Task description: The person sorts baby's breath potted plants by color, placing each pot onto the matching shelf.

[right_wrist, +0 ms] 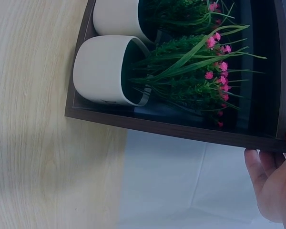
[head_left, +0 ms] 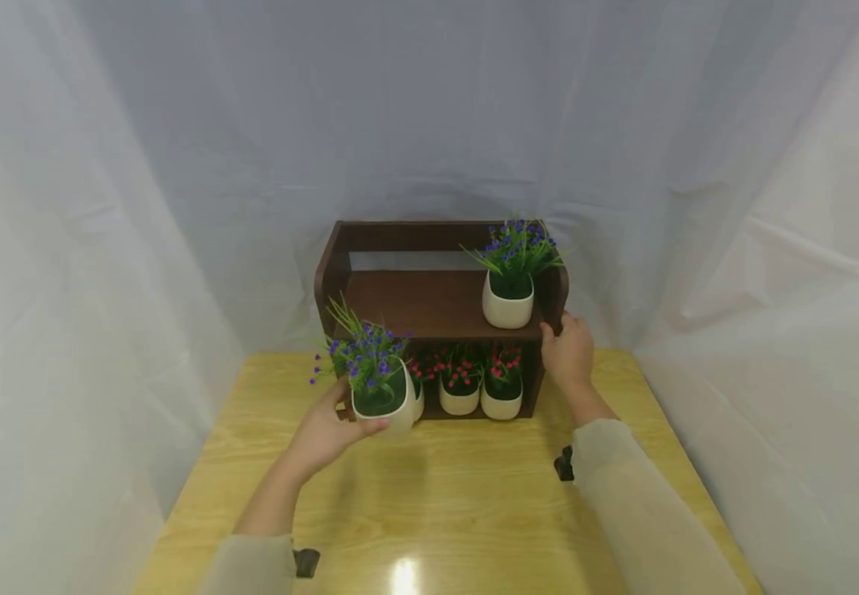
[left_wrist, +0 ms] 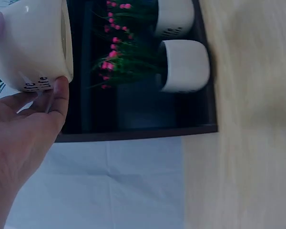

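Observation:
My left hand (head_left: 328, 430) grips a white pot of purple flowers (head_left: 380, 355) in front of the shelf's left side, its plant leaning left. Black lettering marks this white pot (left_wrist: 33, 43) in the left wrist view. At the right side of the dark brown two-tier shelf (head_left: 414, 302), my right hand (head_left: 570, 355) holds the side panel, thumb at the front edge and fingers on the outside. Another purple-flowered pot (head_left: 508, 310) stands upright on the upper tier, at its right end. Pots with pink-red flowers (head_left: 502, 405) line the lower tier; the leftmost is partly hidden behind the held pot.
The shelf stands on a light wooden table (head_left: 429, 512) near its back edge. White sheeting (head_left: 429, 107) hangs behind and on both sides. A black strap piece (head_left: 306, 563) shows at the left wrist and another (head_left: 565, 464) at the right.

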`<act>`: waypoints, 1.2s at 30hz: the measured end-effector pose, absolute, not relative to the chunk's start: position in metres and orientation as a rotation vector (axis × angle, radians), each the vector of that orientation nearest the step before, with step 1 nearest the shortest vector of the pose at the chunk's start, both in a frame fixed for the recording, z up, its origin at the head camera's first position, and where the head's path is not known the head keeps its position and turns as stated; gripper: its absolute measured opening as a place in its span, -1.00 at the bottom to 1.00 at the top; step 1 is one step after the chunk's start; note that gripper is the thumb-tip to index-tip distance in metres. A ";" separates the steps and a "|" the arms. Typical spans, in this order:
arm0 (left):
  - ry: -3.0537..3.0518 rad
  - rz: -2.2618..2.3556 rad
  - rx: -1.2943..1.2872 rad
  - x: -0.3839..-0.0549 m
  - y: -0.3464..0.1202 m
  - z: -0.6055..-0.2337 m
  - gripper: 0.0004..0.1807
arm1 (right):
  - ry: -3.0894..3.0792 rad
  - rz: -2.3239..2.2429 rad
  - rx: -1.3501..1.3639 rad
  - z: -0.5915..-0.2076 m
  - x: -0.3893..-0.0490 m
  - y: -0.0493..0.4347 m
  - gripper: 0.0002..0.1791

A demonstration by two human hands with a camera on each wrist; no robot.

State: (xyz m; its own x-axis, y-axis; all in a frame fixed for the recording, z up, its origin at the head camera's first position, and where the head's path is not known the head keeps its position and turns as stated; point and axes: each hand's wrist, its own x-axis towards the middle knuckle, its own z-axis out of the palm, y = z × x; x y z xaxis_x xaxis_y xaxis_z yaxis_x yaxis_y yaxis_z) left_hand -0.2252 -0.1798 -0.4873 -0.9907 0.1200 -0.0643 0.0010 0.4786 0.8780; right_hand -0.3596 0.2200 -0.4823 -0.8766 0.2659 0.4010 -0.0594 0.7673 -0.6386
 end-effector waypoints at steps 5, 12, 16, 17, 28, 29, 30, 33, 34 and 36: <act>2.581 1.575 0.223 -0.246 -0.172 -0.473 0.36 | -2.502 0.912 -0.175 -0.483 -0.359 0.220 -0.52; 2.585 1.574 0.321 -0.274 -0.166 -0.457 0.29 | -2.496 0.912 -0.175 -0.483 -0.359 0.219 -0.50; 2.602 1.539 0.312 -0.286 -0.165 -0.450 0.29 | -2.491 0.919 -0.169 -0.485 -0.359 0.219 -0.51; 2.607 1.528 0.296 -0.288 -0.165 -0.449 0.29 | -2.492 0.920 -0.170 -0.485 -0.359 0.219 -0.51; 2.693 1.414 0.282 -0.313 -0.163 -0.436 0.38 | -2.490 0.905 -0.161 -0.483 -0.359 0.221 -0.52; 2.706 1.406 0.290 -0.316 -0.162 -0.435 0.39 | -2.488 0.907 -0.162 -0.483 -0.359 0.221 -0.51; 2.716 1.400 0.293 -0.319 -0.162 -0.434 0.39 | -2.486 0.907 -0.162 -0.482 -0.359 0.221 -0.51; 2.721 1.410 0.287 -0.326 -0.161 -0.430 0.35 | -2.487 0.901 -0.171 -0.482 -0.359 0.221 -0.49; 2.726 1.410 0.279 -0.329 -0.160 -0.429 0.33 | -2.486 0.898 -0.170 -0.483 -0.359 0.221 -0.49; 2.741 1.402 0.276 -0.334 -0.159 -0.427 0.26 | -2.484 0.896 -0.170 -0.483 -0.359 0.220 -0.50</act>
State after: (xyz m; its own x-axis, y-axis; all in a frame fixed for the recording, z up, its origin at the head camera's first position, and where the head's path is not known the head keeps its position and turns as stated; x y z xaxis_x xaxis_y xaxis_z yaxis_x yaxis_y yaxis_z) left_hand -0.3340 -0.1594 -0.4269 -0.9828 0.1810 0.0364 0.1355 0.5732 0.8082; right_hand -0.3588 0.2202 -0.4832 -0.8720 0.2745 0.4054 -0.0476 0.7766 -0.6282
